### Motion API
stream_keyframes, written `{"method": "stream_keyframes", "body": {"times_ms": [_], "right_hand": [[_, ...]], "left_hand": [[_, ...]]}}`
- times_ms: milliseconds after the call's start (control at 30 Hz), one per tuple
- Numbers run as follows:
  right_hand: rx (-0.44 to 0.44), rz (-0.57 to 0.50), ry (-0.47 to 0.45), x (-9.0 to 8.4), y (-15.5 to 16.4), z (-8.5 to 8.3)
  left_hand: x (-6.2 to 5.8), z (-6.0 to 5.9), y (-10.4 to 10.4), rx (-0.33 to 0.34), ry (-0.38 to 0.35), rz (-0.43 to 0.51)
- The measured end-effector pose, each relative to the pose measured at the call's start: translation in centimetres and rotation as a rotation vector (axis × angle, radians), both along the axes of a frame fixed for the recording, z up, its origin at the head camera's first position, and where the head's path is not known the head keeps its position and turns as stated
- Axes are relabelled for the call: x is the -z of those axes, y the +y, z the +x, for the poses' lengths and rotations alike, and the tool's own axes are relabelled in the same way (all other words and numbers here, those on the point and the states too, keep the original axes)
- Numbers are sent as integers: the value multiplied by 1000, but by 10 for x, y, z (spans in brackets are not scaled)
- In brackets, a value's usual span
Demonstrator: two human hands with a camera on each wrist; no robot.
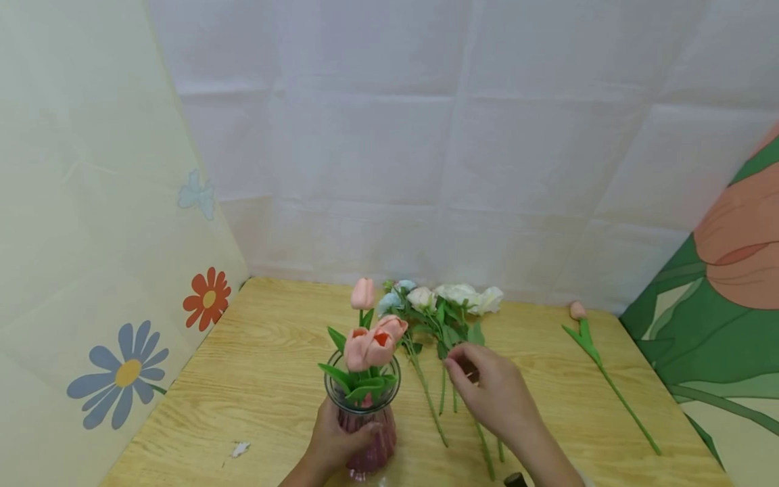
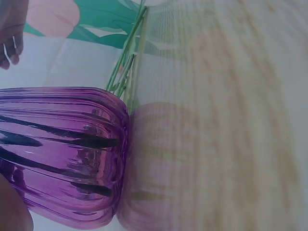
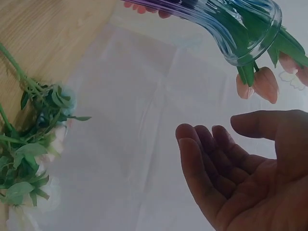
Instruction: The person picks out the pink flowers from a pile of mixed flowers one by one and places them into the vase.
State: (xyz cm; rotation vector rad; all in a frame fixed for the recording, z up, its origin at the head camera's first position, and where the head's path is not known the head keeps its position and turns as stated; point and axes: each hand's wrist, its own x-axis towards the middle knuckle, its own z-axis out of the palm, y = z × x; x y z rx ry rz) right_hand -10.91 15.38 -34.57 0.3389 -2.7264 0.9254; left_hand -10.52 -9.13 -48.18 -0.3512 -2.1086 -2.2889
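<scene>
A ribbed purple glass vase [image 1: 365,433] stands near the table's front edge with several pink tulips [image 1: 371,345] in it. My left hand [image 1: 338,443] grips its lower body; the vase [image 2: 62,154] fills the left wrist view. My right hand [image 1: 471,380] hovers just right of the vase, above the stems of a bunch of white and pale blue roses [image 1: 444,304] lying on the table. In the right wrist view that hand [image 3: 226,168] is open, fingers relaxed, holding nothing, with the vase [image 3: 231,29] above it and the roses [image 3: 29,163] at the left.
A single pink tulip [image 1: 599,368] with a long stem lies apart at the right of the wooden table [image 1: 255,379]. Flower-printed panels stand at the left [image 1: 122,372] and right [image 1: 730,270], and a white cloth wall is behind.
</scene>
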Motion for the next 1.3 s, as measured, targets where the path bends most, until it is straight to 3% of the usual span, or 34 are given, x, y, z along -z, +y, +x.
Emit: {"method": "stream_keyframes", "body": {"times_ms": [467,867,1300], "right_hand": [[23,76,-114,9,21,-2],[-3,167,-116,23,42,-2],[24,210,-242,35,66,-7]], "left_hand": [[0,0,-1,11,-10,3],[0,0,-1,10,-19,9],[1,0,-2,18,-8,-5]]}}
